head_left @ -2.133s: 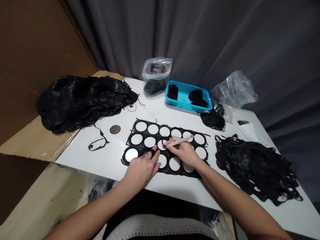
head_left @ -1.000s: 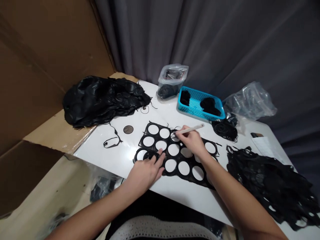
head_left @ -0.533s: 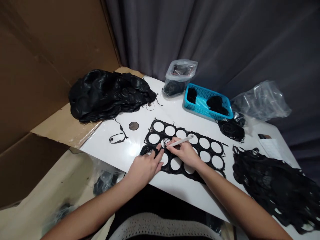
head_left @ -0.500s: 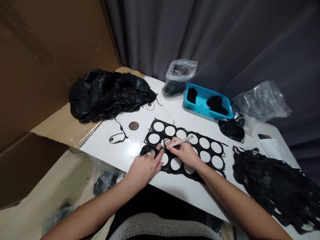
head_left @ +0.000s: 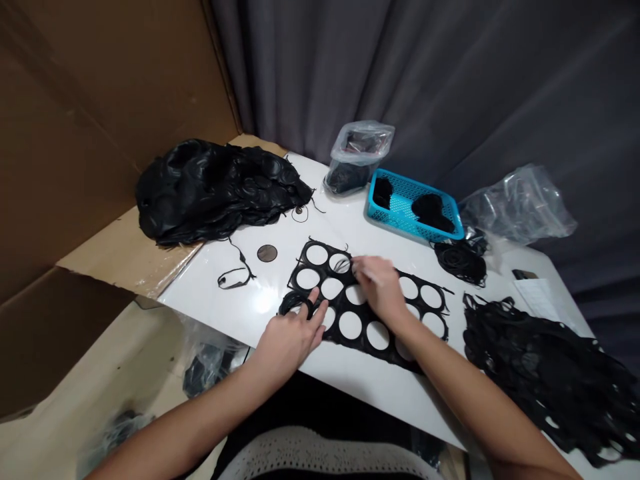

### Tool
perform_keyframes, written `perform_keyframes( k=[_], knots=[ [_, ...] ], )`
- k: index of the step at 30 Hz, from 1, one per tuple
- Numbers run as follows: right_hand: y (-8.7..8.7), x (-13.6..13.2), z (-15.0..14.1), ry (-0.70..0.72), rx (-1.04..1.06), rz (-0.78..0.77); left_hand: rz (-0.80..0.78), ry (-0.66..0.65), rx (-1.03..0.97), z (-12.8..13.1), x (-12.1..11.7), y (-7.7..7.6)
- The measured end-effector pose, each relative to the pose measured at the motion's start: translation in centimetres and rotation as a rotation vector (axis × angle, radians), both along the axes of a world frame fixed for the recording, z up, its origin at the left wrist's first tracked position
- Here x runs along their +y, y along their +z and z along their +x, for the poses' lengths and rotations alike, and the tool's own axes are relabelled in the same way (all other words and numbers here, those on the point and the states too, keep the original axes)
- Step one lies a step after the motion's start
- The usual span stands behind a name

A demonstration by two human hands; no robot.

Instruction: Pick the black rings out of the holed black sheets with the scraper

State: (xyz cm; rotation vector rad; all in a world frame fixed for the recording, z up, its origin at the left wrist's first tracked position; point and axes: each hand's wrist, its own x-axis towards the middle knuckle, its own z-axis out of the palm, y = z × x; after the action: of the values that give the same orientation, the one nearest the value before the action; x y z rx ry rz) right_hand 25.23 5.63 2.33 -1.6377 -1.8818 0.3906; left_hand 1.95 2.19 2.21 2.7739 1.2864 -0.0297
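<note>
A black sheet (head_left: 344,299) with rows of round holes lies flat on the white table. My left hand (head_left: 293,333) rests on its lower left corner, fingers stretched out and apart. A bundle of thin black rings (head_left: 289,304) sits at those fingertips; whether a finger passes through it I cannot tell. My right hand (head_left: 381,287), blurred by motion, is closed on a slim white stick-like tool (head_left: 373,268) over the upper part of the sheet. Thin dark strands (head_left: 342,265) show across a hole beside its fingertips.
A large pile of black sheets (head_left: 215,190) stands at the back left, another black pile (head_left: 545,373) at the right. A blue basket (head_left: 415,223) holds black bundles. Nearby are a plastic bag (head_left: 357,157), black ring coils (head_left: 460,260) and a dark disc (head_left: 267,253).
My right hand has moved up and slightly right across the sheet with the white tool, from a second-row hole to the top row. My left hand has stayed in place.
</note>
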Motion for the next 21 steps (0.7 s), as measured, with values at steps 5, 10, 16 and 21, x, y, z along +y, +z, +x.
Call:
perform_keyframes(
  k=[5,10,16,21],
  knots=[
    [1.8,4.3,3.3,-0.322,0.037,0.101,0.010,-0.006,0.025,-0.1,-0.1,0.4],
    [1.8,3.4,-1.8,-0.091,0.273,-0.156,0.048,0.049,-0.003,-1.5,0.4,0.7],
    [1.0,1.0,-7.1,0.184,0.371,-0.315,0.013,0.129,-0.017,-2.9,0.8,0.2],
    [0.1,0.4,-7.3,0.210,0.377,-0.325,0.019,0.122,-0.002,-2.9,0.7,0.3]
  ],
)
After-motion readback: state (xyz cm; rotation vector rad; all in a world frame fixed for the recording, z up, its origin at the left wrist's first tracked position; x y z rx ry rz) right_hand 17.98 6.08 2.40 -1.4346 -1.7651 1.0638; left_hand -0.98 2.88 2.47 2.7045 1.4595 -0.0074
